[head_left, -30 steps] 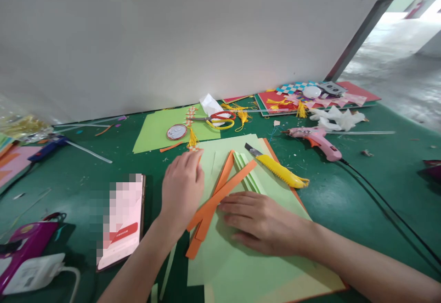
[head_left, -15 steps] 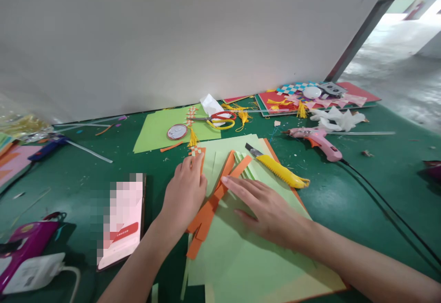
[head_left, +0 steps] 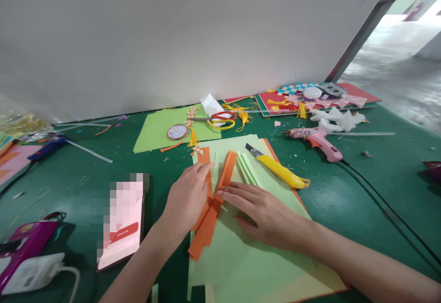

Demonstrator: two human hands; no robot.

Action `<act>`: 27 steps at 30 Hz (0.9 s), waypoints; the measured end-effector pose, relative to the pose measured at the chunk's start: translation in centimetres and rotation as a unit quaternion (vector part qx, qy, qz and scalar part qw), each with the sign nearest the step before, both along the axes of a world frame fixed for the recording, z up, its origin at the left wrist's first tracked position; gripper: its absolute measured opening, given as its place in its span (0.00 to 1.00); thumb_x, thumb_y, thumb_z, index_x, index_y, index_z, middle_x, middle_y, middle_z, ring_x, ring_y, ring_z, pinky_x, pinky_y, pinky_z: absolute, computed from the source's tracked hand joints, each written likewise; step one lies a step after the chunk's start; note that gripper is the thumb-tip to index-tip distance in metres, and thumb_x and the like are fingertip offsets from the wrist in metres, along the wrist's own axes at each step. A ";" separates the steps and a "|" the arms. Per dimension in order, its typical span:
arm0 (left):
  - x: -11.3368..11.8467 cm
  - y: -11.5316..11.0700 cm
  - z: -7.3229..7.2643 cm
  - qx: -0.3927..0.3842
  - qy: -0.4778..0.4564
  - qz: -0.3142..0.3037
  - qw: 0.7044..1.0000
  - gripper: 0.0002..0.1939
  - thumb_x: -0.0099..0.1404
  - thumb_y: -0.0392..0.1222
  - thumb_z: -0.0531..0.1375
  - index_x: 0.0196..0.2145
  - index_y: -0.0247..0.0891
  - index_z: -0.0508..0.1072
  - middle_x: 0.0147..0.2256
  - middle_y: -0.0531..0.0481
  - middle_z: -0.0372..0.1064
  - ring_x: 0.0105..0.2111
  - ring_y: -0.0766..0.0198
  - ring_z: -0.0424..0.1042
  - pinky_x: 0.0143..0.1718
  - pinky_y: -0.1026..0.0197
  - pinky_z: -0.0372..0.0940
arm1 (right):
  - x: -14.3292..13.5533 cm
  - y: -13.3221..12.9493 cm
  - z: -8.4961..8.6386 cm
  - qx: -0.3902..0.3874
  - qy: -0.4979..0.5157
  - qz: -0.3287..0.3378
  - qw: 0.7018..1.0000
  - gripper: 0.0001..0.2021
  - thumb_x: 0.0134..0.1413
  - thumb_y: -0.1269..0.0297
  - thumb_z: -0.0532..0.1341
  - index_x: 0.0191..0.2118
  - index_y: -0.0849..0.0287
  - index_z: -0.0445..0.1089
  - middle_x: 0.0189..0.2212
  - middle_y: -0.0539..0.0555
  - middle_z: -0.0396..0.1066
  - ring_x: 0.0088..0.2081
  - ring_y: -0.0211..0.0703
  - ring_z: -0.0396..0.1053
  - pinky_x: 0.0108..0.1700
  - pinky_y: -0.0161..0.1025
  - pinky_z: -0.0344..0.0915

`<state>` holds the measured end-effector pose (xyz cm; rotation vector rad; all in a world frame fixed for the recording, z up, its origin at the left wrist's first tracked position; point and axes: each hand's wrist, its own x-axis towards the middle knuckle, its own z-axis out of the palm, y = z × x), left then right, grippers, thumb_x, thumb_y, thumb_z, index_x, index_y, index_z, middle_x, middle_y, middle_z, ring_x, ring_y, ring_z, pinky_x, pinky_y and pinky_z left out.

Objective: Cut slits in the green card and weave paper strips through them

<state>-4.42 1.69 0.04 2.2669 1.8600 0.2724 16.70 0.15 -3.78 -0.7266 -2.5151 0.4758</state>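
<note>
Left of the yellow cutter (head_left: 281,171), orange strips (head_left: 213,213) overlap; the right hand (head_left: 260,207), grip open, fingers laid at their edge, seemingly steadies them. The left hand (head_left: 190,194) curls over more, its pinch hidden: can't tell.

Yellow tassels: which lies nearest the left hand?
Nearest the left hand is the tassel right of the red-rimmed disc, at the near edge of the lime sheet; the other tassels lie farther right, by the scissor handles and red sheet.
</note>
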 end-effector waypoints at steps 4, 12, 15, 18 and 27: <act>0.1 -0.1 0.4 -0.028 -0.007 -0.007 1.000 0.24 0.60 0.23 0.53 0.51 0.41 0.71 0.44 0.47 0.75 0.42 0.56 0.75 0.40 0.58 0.69 | -0.1 0.1 -0.1 -0.002 -0.040 0.010 0.999 0.26 0.60 0.71 0.56 0.64 0.62 0.58 0.62 0.57 0.62 0.68 0.56 0.48 0.63 0.55 0.59; 1.7 -0.2 0.0 0.093 -0.069 -0.140 0.983 0.14 0.64 0.25 0.50 0.43 0.36 0.69 0.42 0.45 0.70 0.45 0.57 0.69 0.45 0.55 0.68 | 1.2 1.2 1.1 0.074 0.085 -0.089 0.990 0.22 0.63 0.74 0.52 0.61 0.58 0.60 0.48 0.58 0.74 0.50 0.48 0.70 0.51 0.50 0.69; 2.6 -0.8 -0.5 0.122 -0.065 -0.246 0.959 0.10 0.69 0.32 0.50 0.42 0.36 0.70 0.45 0.42 0.69 0.50 0.54 0.67 0.50 0.52 0.67 | 2.2 2.2 1.3 0.078 0.114 -0.153 0.978 0.16 0.61 0.77 0.51 0.49 0.57 0.69 0.36 0.56 0.75 0.39 0.47 0.72 0.42 0.45 0.71; 3.3 -1.4 -1.4 0.119 -0.020 -0.270 0.955 0.12 0.70 0.37 0.52 0.49 0.37 0.70 0.56 0.39 0.64 0.60 0.48 0.59 0.57 0.46 0.63 | 2.7 2.7 1.0 0.047 0.057 -0.170 0.983 0.14 0.58 0.78 0.52 0.43 0.59 0.71 0.36 0.57 0.74 0.39 0.47 0.72 0.41 0.44 0.70; 3.2 -1.1 -2.0 0.123 0.097 -0.091 0.983 0.12 0.70 0.37 0.53 0.47 0.35 0.72 0.50 0.38 0.70 0.53 0.49 0.68 0.49 0.49 0.68 | 1.9 2.0 0.7 0.049 -0.023 -0.166 0.985 0.14 0.61 0.76 0.52 0.48 0.60 0.71 0.41 0.61 0.74 0.45 0.55 0.70 0.46 0.52 0.71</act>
